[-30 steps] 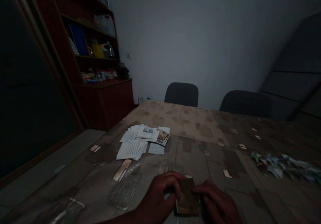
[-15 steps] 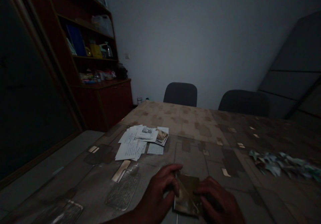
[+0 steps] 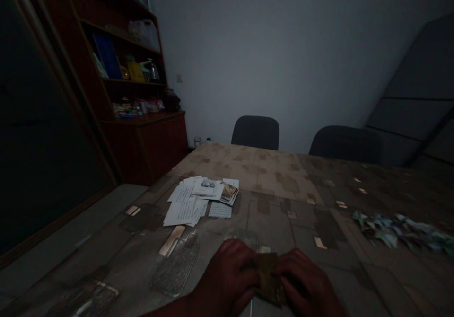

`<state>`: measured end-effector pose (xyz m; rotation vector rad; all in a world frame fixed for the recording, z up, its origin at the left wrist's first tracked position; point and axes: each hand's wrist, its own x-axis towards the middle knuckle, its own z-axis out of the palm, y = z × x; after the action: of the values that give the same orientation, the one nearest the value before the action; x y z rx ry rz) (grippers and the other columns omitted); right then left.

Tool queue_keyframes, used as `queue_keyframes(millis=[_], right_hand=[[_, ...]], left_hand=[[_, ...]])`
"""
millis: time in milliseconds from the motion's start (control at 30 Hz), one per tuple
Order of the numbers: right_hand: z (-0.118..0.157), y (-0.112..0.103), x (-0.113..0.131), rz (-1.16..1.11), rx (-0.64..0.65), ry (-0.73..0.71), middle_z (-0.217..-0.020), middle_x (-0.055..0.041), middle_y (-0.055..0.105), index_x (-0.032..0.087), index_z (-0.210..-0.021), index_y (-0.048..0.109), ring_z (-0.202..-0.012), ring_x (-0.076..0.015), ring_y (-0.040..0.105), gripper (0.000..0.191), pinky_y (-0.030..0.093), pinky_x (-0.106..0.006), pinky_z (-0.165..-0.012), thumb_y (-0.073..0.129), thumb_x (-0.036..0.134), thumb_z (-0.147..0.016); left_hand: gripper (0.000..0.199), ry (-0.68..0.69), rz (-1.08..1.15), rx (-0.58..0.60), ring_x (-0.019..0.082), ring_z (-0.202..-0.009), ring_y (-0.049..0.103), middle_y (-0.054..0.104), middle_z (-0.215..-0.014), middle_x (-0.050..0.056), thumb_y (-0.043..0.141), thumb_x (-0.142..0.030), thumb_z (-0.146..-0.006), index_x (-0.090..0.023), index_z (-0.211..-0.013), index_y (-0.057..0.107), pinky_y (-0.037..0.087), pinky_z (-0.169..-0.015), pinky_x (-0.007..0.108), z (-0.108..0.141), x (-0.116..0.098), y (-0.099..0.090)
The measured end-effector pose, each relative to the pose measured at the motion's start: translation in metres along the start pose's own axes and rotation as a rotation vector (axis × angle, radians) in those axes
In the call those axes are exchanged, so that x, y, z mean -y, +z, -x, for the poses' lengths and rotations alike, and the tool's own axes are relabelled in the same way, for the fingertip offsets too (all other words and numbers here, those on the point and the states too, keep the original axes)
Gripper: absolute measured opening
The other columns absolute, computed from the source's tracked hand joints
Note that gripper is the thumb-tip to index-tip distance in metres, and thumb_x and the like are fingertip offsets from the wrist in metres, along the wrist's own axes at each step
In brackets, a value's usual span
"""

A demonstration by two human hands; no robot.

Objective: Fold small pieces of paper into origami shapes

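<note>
Low in the view, a small brownish-gold piece of paper (image 3: pixel 268 279) lies between my two hands near the front of the table. My left hand (image 3: pixel 232 274) has its fingers curled over the paper's left edge, covering part of it. On the opposite edge, the bent fingers of my right hand (image 3: pixel 301 279) grip the paper. Dim light hides my thumbs and the finer folds. Beyond my hands to the left is a loose pile of printed paper sheets (image 3: pixel 182 208), with a small picture card (image 3: pixel 229 193) at its right side.
A row of crumpled or folded paper pieces (image 3: pixel 397 229) lies on the right of the patterned tablecloth (image 3: pixel 255 165). Two dark chairs (image 3: pixel 255 132) stand behind the table. A reddish wooden cabinet (image 3: pixel 156 142) with filled shelves is at the left.
My left hand has closed over the paper's left part; its fingers were raised and spread before. Less of the paper shows now. My right hand stays at the right edge.
</note>
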<state>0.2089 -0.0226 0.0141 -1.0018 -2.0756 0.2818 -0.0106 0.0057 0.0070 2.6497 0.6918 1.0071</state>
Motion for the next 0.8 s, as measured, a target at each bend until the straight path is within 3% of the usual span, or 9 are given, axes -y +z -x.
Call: queue_keyframes(millis=[167,433,800], right_hand=[[0.003,0.001,-0.004,0.073,0.101,0.074,-0.087,-0.0040,0.068,0.023,-0.087,0.061,-0.080,-0.0204,0.065,0.027,0.055,-0.032,-0.069,0.051,0.000,-0.077],[0.011,-0.006,-0.003,0.193,0.123,0.025,-0.119,-0.0119,0.061,0.023,-0.103,0.061,-0.106,-0.0269,0.061,0.038,0.055,-0.041,-0.084,0.053,0.002,-0.072],[0.007,-0.007,-0.004,0.194,0.166,-0.056,-0.113,-0.0112,0.062,0.023,-0.101,0.062,-0.102,-0.0266,0.060,0.032,0.055,-0.040,-0.080,0.057,0.005,-0.075]], left_hand=[[0.006,-0.029,-0.063,0.160,0.019,-0.078,0.052,0.064,-0.081,0.003,0.055,-0.014,-0.084,-0.018,-0.083,0.060,0.037,-0.074,0.034,0.000,0.000,0.001],[0.010,-0.019,-0.068,0.133,0.019,-0.076,0.053,0.065,-0.080,0.004,0.052,-0.014,-0.086,-0.018,-0.084,0.060,0.038,-0.074,0.033,-0.002,-0.005,-0.004],[0.010,-0.034,-0.043,0.140,0.019,-0.076,0.053,0.065,-0.080,0.004,0.051,-0.014,-0.084,-0.018,-0.084,0.060,0.038,-0.073,0.033,-0.001,-0.005,-0.005]])
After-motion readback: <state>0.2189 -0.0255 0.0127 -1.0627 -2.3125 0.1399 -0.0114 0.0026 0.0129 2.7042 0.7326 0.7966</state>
